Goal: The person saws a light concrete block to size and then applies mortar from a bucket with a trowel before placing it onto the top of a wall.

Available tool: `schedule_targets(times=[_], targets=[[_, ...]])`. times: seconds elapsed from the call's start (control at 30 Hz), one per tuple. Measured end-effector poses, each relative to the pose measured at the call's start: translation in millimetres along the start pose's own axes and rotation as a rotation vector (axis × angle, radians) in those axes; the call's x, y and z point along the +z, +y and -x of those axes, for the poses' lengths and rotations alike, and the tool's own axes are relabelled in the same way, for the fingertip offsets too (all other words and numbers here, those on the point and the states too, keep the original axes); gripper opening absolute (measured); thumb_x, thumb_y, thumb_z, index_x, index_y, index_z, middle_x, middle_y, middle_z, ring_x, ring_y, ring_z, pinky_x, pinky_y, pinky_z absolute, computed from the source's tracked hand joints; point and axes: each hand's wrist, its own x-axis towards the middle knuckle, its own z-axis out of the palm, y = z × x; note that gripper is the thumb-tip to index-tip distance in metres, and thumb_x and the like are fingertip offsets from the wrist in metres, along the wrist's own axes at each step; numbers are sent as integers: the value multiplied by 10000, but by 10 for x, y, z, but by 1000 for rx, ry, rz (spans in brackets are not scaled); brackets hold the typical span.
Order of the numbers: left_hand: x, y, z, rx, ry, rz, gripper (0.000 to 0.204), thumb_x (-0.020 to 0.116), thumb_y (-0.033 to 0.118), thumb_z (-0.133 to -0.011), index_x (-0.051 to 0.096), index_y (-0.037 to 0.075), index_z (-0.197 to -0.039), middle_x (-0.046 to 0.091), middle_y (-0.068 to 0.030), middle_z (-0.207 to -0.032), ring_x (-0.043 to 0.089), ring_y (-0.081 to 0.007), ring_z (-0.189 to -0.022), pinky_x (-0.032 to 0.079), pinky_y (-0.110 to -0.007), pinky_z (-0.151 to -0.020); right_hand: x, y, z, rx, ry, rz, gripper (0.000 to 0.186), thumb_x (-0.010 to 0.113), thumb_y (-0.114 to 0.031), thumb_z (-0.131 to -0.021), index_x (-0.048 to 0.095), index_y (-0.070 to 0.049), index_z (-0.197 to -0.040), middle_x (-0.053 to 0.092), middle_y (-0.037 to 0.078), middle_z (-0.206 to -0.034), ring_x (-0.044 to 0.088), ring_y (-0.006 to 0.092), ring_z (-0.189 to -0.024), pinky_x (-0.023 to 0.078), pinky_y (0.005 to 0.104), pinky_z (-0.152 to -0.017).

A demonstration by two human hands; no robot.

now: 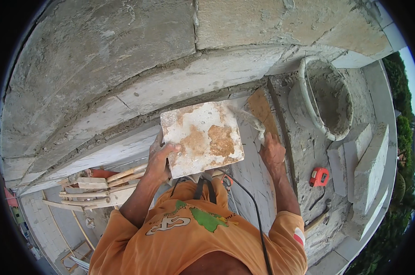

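My left hand [161, 158] grips a pale block [203, 137] by its left edge, thumb on the upper face and the other fingers out of sight beneath. Brown patches stain the block's flat face, which is held tilted up in front of my body. Closed around the handle of a mortar-smeared trowel [251, 120] is my right hand [272, 156]. The trowel's blade reaches toward the block's upper right corner; whether it touches is unclear. Beyond the block runs a block wall [193, 75] with rough mortar along a ledge.
A mortar-caked bucket [303, 103] stands at the far right. Nearer lie a red tape measure [319, 177], a hammer [318, 221] and several pale blocks [370, 160]. A brown board [262, 107] lies beyond my right hand. Wooden poles [86, 197] are at lower left, above a drop.
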Motion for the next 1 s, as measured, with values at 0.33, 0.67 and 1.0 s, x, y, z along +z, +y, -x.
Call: schedule_targets(times=[0.33, 0.67, 1.0], targets=[[49, 21, 106, 64, -49, -38, 859, 688, 64, -730, 299, -15, -1492, 553, -183, -1309, 609, -284, -1148, 536, -417, -958, -140, -201, 54, -119, -21, -24, 309, 720, -69, -705, 531, -78, -950, 597, 171, -921, 672, 393, -742, 547, 495, -624], [23, -4, 112, 88, -66, -85, 878, 702, 89, -707, 319, -13, -1490, 566, -173, -1289, 613, -253, -1116, 525, -384, -927, -218, -357, 95, 29, 120, -89, 261, 703, -65, -729, 544, -81, -934, 594, 152, -886, 667, 394, -735, 551, 494, -625], [171, 1, 213, 369, -69, -327, 1107, 786, 94, -635, 177, -36, -1549, 540, -200, -1332, 579, -263, -1202, 503, -385, -992, -260, -112, 225, 258, 146, -594, 357, 683, -50, -747, 556, 40, -1069, 662, 220, -799, 698, 321, -778, 521, 452, -636]])
